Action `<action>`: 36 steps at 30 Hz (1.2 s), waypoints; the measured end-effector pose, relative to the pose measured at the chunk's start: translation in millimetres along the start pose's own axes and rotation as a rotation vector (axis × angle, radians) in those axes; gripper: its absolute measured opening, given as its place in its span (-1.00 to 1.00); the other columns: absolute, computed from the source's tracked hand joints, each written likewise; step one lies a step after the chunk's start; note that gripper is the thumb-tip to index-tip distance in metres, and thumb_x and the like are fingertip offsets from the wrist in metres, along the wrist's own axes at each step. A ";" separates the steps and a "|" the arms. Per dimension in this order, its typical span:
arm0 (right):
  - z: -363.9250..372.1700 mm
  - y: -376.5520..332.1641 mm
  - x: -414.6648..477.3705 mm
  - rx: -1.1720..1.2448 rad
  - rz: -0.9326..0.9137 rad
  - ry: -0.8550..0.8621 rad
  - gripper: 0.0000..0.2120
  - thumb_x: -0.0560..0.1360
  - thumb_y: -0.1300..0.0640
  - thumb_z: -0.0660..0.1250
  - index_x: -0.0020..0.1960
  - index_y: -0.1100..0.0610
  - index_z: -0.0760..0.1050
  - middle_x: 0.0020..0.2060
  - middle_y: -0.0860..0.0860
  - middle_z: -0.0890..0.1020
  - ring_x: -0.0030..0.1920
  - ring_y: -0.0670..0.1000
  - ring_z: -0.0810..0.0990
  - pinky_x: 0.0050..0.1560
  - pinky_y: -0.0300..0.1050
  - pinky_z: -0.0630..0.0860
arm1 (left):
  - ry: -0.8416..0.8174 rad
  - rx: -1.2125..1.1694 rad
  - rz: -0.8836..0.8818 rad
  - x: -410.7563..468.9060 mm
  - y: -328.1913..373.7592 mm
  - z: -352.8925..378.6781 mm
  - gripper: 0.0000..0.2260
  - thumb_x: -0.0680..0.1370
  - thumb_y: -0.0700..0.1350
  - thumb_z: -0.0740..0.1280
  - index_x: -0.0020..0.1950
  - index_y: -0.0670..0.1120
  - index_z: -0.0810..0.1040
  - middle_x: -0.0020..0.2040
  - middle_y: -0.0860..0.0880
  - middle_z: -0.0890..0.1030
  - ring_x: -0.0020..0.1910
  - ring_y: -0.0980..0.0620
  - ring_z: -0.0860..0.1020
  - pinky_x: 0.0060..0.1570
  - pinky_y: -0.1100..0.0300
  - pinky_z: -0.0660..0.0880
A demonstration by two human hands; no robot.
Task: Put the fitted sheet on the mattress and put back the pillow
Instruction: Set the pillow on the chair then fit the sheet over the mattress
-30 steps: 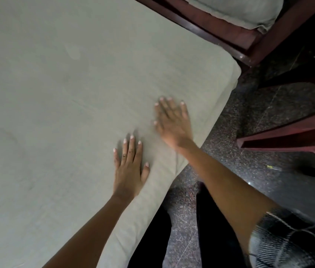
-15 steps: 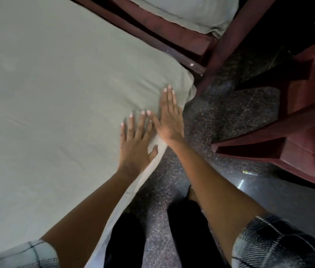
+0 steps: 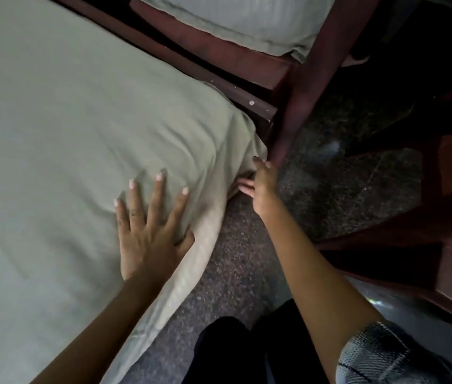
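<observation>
My left hand (image 3: 150, 228) pressed flat, fingers spread, on the fitted sheet (image 3: 67, 120). My right hand (image 3: 261, 187), at its two o'clock, met the corner hem (image 3: 236, 167), grip unclear. Anchoring while tucking under seemed best.

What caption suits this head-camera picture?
Left hand flat on the fitted sheet, right hand at its hanging corner.
</observation>
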State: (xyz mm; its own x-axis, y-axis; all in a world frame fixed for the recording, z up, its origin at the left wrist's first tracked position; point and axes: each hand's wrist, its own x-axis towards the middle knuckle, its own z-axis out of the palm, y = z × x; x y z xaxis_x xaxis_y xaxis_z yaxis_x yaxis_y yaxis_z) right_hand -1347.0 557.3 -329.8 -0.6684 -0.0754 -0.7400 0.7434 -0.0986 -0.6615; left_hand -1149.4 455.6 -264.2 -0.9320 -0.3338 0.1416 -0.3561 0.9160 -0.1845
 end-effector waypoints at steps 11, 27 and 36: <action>-5.0 58.4 55.4 -0.557 -0.437 0.257 -0.68 0.52 -0.02 0.23 0.07 0.20 0.57 0.04 0.18 0.62 0.05 0.19 0.58 -0.07 -0.09 0.43 | 0.320 0.037 -0.034 -5.5 -0.1 25.7 -0.42 0.51 0.12 0.22 0.51 0.08 0.19 0.51 -0.10 0.23 0.43 -0.32 0.22 0.35 -0.27 0.15; -43.8 54.3 25.3 0.399 -0.243 -0.477 -0.61 0.52 -0.03 0.19 0.20 0.17 0.54 0.10 0.11 0.61 0.09 0.09 0.57 0.17 -0.04 0.46 | 0.272 0.047 -0.047 -0.1 1.0 22.7 -0.37 0.46 0.12 0.27 0.51 0.09 0.17 0.51 -0.11 0.22 0.43 -0.29 0.21 0.36 -0.23 0.16; -48.1 89.8 44.0 -0.460 -0.251 0.279 -0.67 0.57 0.15 0.24 0.24 0.34 0.45 0.21 0.25 0.53 0.21 0.22 0.51 0.20 0.00 0.42 | 0.270 0.067 -0.043 -1.6 1.2 21.7 -0.36 0.46 0.15 0.21 0.51 0.08 0.14 0.50 -0.12 0.21 0.43 -0.28 0.20 0.36 -0.21 0.16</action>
State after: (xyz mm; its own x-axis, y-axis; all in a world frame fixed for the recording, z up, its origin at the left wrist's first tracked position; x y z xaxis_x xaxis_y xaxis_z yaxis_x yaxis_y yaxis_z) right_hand -1308.6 592.9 -427.7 -0.8402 0.1646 -0.5167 0.5385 0.3656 -0.7592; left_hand -1149.8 452.4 -285.8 -0.8669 -0.2927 0.4035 -0.4075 0.8824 -0.2353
